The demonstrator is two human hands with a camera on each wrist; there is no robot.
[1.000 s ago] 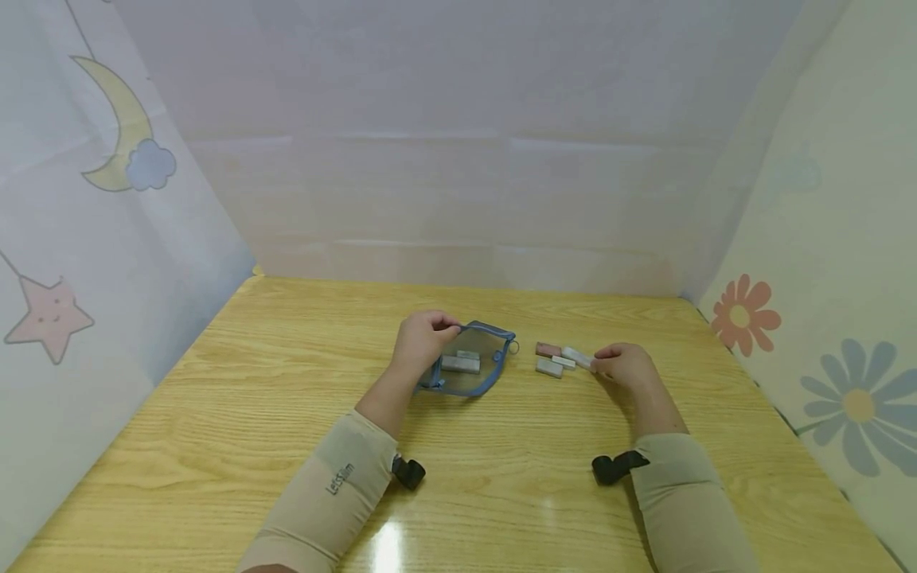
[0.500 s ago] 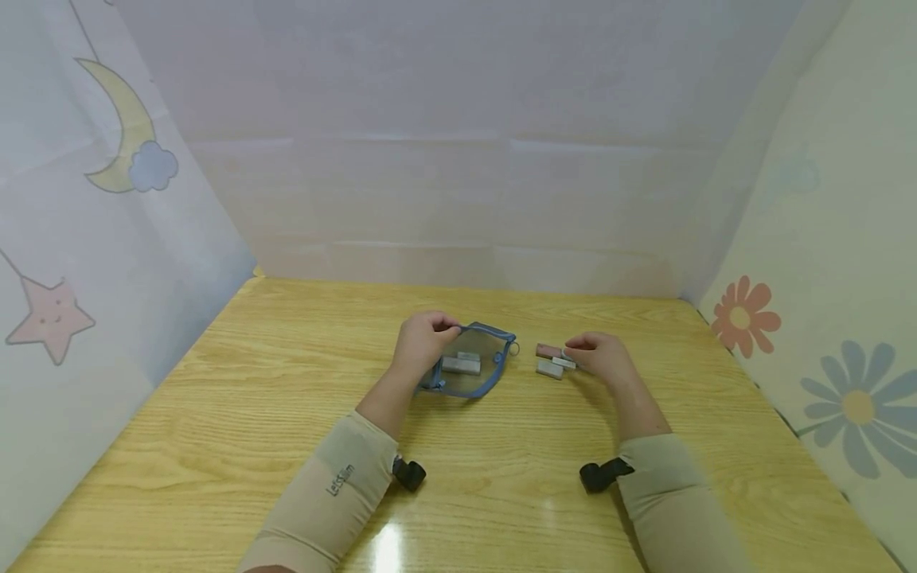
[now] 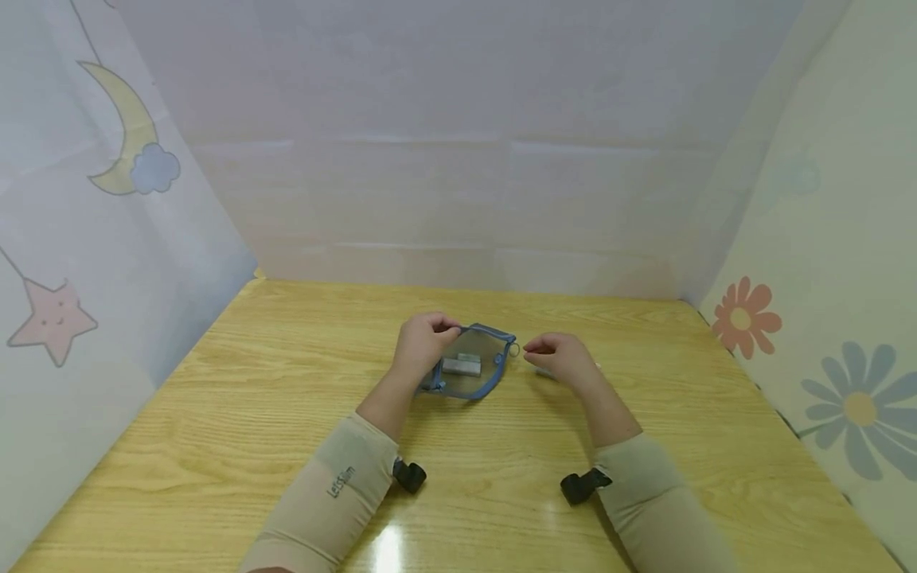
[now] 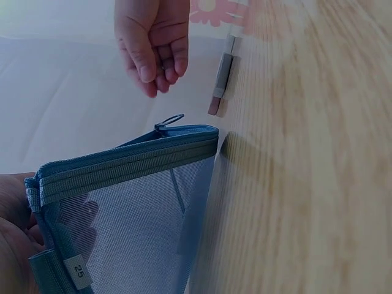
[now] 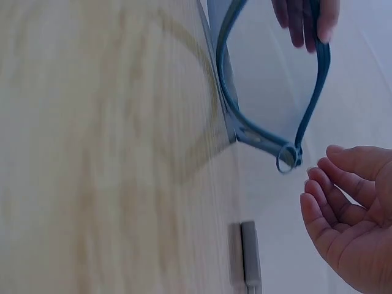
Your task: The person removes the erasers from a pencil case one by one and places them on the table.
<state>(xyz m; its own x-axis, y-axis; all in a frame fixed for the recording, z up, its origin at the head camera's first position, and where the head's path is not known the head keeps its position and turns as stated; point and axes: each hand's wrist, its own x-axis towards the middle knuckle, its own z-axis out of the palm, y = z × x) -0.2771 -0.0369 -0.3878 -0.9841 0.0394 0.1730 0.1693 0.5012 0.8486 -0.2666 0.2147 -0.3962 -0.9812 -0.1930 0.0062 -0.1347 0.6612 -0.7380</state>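
My left hand (image 3: 421, 346) pinches the upper edge of a blue-trimmed mesh zip pouch (image 3: 489, 386) and holds its mouth apart. In the right wrist view the pouch's rim (image 5: 324, 67) runs between the left fingers. Two greyish oblong blocks (image 3: 461, 367) show within the pouch's outline. My right hand (image 3: 569, 362) hovers just right of the pouch, near its zipper ring (image 3: 514, 349). Seen from the right wrist, the right hand (image 5: 358, 202) has loosely bent fingers with nothing visible between them. Below it lies a grey block (image 5: 250, 252); other blocks are mostly hidden behind the hand in the head view.
The wood-grain table (image 3: 301, 350) carries everything. A pale sheet (image 3: 466, 199) stands along the back, and printed side panels rise at left and right. In the left wrist view, a grey block (image 4: 224, 72) and a reddish one (image 4: 214, 105) lie on the table beyond the pouch.
My right hand has moved left from the far white block, over the other blocks, to beside the pouch. The left hand and pouch have hardly moved.
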